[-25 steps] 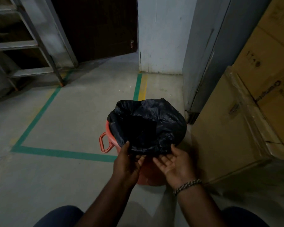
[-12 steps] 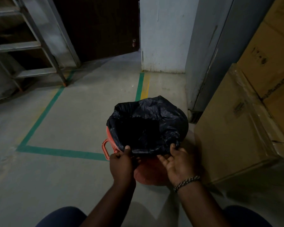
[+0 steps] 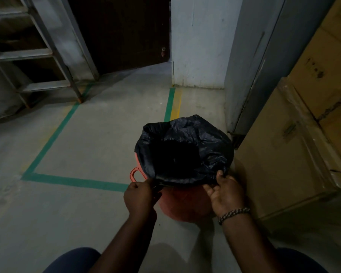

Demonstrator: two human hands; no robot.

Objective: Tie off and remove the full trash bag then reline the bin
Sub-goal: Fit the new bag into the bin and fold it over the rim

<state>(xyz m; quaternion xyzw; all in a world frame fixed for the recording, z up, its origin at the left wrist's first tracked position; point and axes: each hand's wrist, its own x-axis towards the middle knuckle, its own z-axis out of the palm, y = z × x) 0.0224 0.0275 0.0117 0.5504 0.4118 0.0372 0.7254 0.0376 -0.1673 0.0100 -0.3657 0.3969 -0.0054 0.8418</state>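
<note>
A red-orange plastic bin point(image 3: 185, 205) with a side handle stands on the concrete floor. A black trash bag point(image 3: 185, 150) lines it, folded over the rim, its mouth open and dark inside. My left hand point(image 3: 140, 198) pinches the bag's edge at the near left of the rim. My right hand point(image 3: 224, 192), with a braided bracelet on the wrist, grips the bag's edge at the near right. The bag's contents are hidden in shadow.
Stacked cardboard boxes point(image 3: 295, 146) stand close on the right of the bin. A grey metal door frame point(image 3: 250, 75) and a white pillar point(image 3: 197, 42) are behind it. A metal ladder point(image 3: 39, 56) leans at the back left. Green tape lines point(image 3: 75, 181) mark the floor.
Both hands went from open near the rim to gripping the bag's front edge. They have spread apart along the rim, the right one farther right.
</note>
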